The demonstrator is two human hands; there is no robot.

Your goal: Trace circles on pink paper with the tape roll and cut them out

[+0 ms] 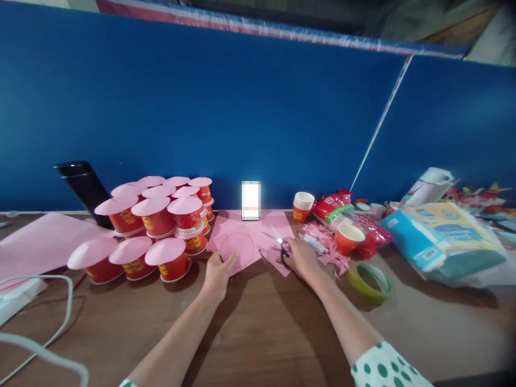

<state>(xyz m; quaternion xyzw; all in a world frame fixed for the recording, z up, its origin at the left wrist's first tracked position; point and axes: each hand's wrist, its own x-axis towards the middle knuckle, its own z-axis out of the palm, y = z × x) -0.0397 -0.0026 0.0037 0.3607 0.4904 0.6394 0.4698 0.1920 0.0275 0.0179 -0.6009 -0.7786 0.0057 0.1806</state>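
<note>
My left hand pinches the lower left edge of a pink paper piece that has a circle drawn on it. My right hand is closed around the dark handles of a pair of scissors. The scissor blades are parted and point up and left, over pink paper. Beneath the blades lies another pink piece, reaching towards my right hand. Further back, a larger pink sheet lies flat on the brown table.
On the left stand several red paper cups with pink paper cone tops, some stacked, near a black flask. To the right are stacked cups, pink scraps, a tape roll and plastic packages. A lit phone stands ahead.
</note>
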